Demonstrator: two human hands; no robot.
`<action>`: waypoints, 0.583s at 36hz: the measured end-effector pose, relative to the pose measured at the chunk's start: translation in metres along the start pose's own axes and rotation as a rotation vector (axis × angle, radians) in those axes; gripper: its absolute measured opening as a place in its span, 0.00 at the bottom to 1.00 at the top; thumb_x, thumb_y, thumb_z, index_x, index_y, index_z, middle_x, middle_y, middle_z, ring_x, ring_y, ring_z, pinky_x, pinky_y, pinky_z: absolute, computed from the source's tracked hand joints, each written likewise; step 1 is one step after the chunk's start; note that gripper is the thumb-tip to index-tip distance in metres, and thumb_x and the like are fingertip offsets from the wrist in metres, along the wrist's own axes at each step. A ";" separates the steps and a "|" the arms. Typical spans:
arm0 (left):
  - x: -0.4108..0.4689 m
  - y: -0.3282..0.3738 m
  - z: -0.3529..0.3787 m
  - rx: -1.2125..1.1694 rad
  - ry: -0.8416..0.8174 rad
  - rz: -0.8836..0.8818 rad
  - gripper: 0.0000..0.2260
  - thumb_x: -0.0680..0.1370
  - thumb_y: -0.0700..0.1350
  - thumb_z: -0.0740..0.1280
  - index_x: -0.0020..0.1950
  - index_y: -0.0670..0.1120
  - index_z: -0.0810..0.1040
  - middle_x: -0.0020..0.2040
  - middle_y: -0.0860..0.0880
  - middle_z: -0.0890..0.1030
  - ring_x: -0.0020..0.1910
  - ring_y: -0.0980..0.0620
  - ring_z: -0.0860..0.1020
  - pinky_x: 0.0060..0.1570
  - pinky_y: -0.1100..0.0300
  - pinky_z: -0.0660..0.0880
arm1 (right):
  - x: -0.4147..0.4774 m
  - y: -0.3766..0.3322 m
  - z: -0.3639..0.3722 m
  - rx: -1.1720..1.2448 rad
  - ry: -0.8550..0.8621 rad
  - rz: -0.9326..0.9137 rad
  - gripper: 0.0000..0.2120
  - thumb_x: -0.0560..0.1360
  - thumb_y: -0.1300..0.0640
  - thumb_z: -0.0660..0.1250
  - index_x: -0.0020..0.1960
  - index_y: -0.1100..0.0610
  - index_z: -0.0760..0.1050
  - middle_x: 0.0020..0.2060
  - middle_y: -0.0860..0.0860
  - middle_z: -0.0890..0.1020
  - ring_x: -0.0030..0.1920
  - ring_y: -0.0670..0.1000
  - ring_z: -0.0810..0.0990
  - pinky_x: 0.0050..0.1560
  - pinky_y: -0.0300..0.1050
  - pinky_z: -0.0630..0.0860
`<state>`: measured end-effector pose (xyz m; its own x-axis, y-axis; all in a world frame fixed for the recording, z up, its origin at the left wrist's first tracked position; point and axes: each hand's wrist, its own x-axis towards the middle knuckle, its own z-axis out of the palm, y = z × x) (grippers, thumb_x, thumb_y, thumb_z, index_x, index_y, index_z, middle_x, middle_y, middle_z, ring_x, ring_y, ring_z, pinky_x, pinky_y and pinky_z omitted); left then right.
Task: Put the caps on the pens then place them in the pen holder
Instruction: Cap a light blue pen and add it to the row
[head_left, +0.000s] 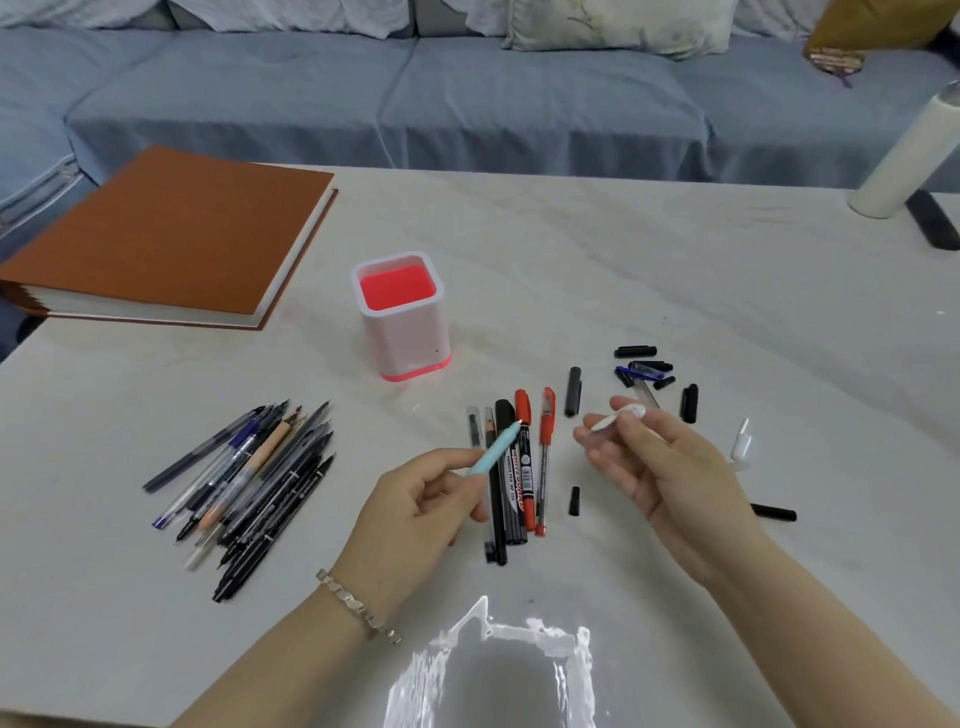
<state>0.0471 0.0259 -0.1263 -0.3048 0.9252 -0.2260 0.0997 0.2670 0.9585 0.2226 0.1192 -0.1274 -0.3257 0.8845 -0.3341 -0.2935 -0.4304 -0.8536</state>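
Observation:
My left hand (415, 512) grips a light blue pen (493, 449) with its bare tip pointing up and right. My right hand (660, 467) pinches a white cap (618, 418) between thumb and fingers, a short gap away from the pen's tip. The white pen holder (400, 317) with a red inside stands behind the hands, with no pens showing above its rim. Several capped pens (519, 467), red and black, lie between my hands. A pile of uncapped pens (249, 483) lies to the left. Loose black and blue caps (644, 369) lie at the right.
A thick brown book (166, 234) lies at the table's back left. A white cylinder (904, 150) and a dark object (932, 218) are at the back right. A white cap (740, 441) and a black cap (774, 513) lie right of my right hand. A blue sofa runs behind the table.

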 end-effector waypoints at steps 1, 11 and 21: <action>-0.002 0.002 0.001 -0.015 -0.019 0.003 0.10 0.74 0.38 0.64 0.44 0.53 0.78 0.26 0.54 0.79 0.21 0.61 0.69 0.22 0.73 0.65 | -0.003 0.001 0.003 0.021 -0.004 0.003 0.06 0.77 0.61 0.58 0.52 0.58 0.73 0.36 0.52 0.86 0.42 0.47 0.85 0.40 0.35 0.81; -0.013 0.008 0.005 -0.029 -0.064 0.003 0.09 0.73 0.37 0.67 0.42 0.53 0.79 0.29 0.51 0.80 0.22 0.63 0.71 0.25 0.74 0.65 | -0.016 0.005 0.020 0.096 0.009 -0.056 0.05 0.76 0.60 0.58 0.50 0.58 0.72 0.36 0.55 0.85 0.43 0.52 0.85 0.42 0.41 0.82; -0.013 0.006 0.003 0.072 -0.073 0.042 0.12 0.72 0.41 0.68 0.43 0.60 0.80 0.32 0.48 0.81 0.24 0.58 0.71 0.28 0.68 0.70 | -0.023 0.008 0.028 0.006 -0.043 -0.047 0.06 0.72 0.60 0.62 0.48 0.58 0.74 0.37 0.57 0.85 0.41 0.51 0.85 0.42 0.39 0.82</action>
<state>0.0543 0.0157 -0.1181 -0.2295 0.9524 -0.2006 0.1796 0.2440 0.9530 0.2029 0.0900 -0.1153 -0.3497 0.8952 -0.2762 -0.3148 -0.3899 -0.8654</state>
